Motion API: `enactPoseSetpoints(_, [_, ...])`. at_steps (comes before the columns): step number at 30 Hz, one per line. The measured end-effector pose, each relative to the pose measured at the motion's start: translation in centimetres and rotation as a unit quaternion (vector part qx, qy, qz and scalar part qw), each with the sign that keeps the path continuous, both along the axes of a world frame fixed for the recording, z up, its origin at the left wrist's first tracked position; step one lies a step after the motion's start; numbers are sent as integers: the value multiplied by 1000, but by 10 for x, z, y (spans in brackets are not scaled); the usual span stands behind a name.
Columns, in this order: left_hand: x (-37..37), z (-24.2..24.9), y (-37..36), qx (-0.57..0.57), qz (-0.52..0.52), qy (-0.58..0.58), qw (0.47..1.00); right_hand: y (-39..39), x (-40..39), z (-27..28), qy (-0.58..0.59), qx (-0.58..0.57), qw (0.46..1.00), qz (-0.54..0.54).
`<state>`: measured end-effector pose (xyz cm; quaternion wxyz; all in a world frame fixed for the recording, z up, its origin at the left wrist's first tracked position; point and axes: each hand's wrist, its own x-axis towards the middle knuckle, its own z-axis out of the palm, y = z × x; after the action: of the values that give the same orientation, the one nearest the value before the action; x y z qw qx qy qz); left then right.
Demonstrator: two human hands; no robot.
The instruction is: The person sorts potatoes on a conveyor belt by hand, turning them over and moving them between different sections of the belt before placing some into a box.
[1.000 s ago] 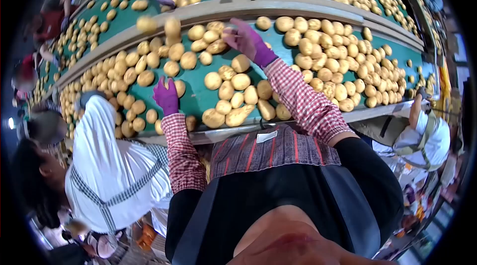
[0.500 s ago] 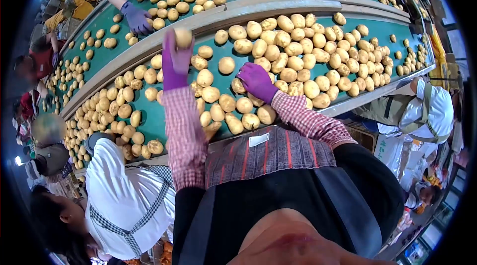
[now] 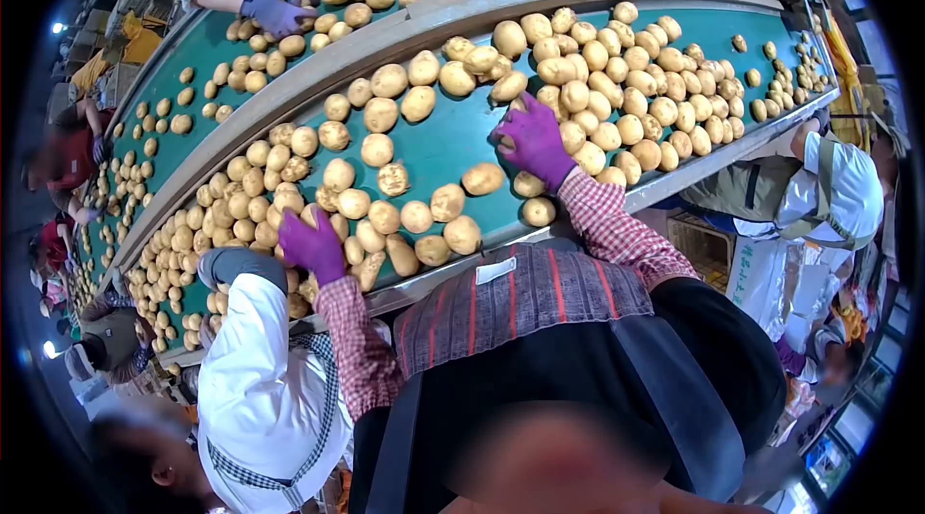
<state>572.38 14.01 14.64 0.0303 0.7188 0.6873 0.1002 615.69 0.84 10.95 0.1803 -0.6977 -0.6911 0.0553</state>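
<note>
Potatoes (image 3: 605,95) lie loose across a green belt (image 3: 438,143), thickest past the right hand and off to the far left. A wooden-looking rail (image 3: 385,44) splits the belt from another green lane (image 3: 198,95), also carrying potatoes. Metal edge (image 3: 694,166) on the wearer's side. Crowded indoor workspace: stacked boxes (image 3: 93,32) back left, windows (image 3: 836,422) low right, a person in white (image 3: 275,394) close at left, another person (image 3: 838,196) at right, a co-worker's gloved hands (image 3: 275,13) across the rail. Potatoes sit around and between the wearer's hands; one oblong potato (image 3: 509,86) is right by the right fingertips, contact unclear. Left hand (image 3: 312,244), purple glove, low over the near-side cluster, fingers apart. Right hand (image 3: 536,142), purple glove, farther out, fingers bent, can't tell whether it grips anything. Hands well apart, both forearms reaching forward in checked sleeves (image 3: 617,225).
</note>
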Motion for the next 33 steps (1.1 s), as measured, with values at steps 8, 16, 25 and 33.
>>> enactPoseSetpoints(8, [-17, -25, -28, 32, -5, 17, 999, -18, 142, -13, -133, -38, 986, -97])
enactPoseSetpoints(16, [-17, -48, 6, -36, 89, 62, 993, -37, 236, -6, -91, 89, 978, -165])
enactPoseSetpoints(25, [139, -70, -63, 18, 22, -84, 996, -111, 110, 31, 68, -60, 986, 139])
enactPoseSetpoints(33, [341, -49, -132, -42, -149, -126, 980, -116, 148, 30, 69, -83, 994, 23])
